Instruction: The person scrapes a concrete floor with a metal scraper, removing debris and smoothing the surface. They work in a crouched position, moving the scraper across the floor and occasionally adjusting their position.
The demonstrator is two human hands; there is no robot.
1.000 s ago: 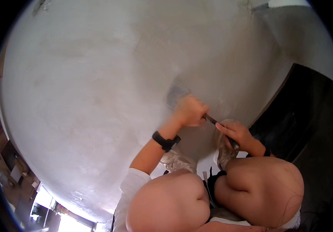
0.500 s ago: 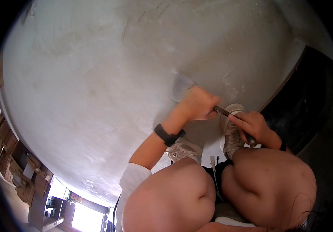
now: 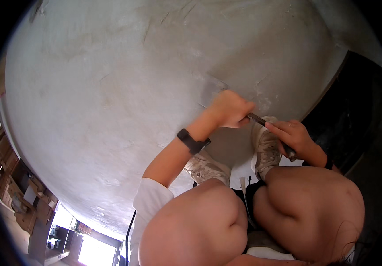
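Observation:
A scraper with a long dark handle [image 3: 257, 119] and a flat, wide blade [image 3: 212, 87] lies slanted across the middle of the view. Its blurred blade is against the smooth grey floor [image 3: 111, 106]. My left hand [image 3: 230, 109], a black band on its wrist, is closed round the handle close behind the blade. Nearer the handle's end, my right hand [image 3: 295, 136] grips it with the thumb along the top. Some of its fingers are hidden beneath the handle.
My shoes [image 3: 265, 146] stand just behind the scraper, with my bent knees [image 3: 195, 221] below them. A black panel or opening [image 3: 350, 106] borders the floor at right. Stacked cardboard [image 3: 27, 195] and a bright window or doorway [image 3: 97, 252] are at far left.
Both hands and the scraper have shifted slightly, away from my knees. The left hand moved a little farther up. Both grips stay the same.

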